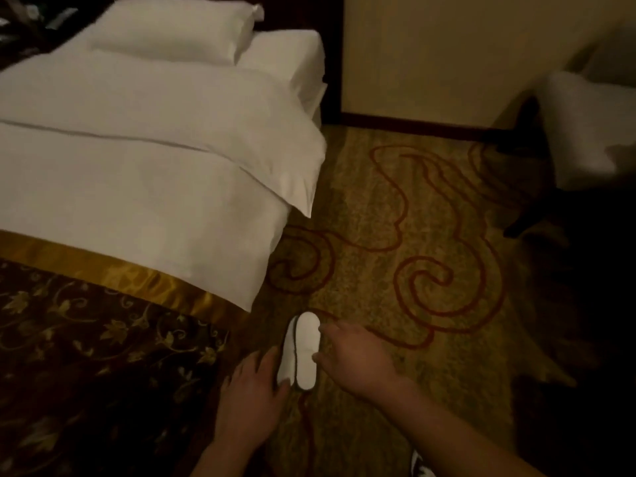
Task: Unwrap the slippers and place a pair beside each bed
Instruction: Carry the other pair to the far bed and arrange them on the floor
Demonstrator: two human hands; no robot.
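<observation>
A pair of white slippers [303, 352] lies side by side on the patterned carpet, just off the right-hand foot corner of the bed [144, 173]. The toes point away from me. My left hand [251, 397] is spread flat with its fingertips touching the left slipper's near end. My right hand [354, 356] reaches in from the right, its fingers and thumb relaxed and touching the right slipper's side. No wrapping is visible on the slippers.
The bed has white linen, a pillow [175, 29] and a dark floral runner with a gold band [86, 335]. A white-covered chair [588, 129] stands at the right by the cream wall [447, 53]. Open carpet [413, 235] stretches between bed and chair.
</observation>
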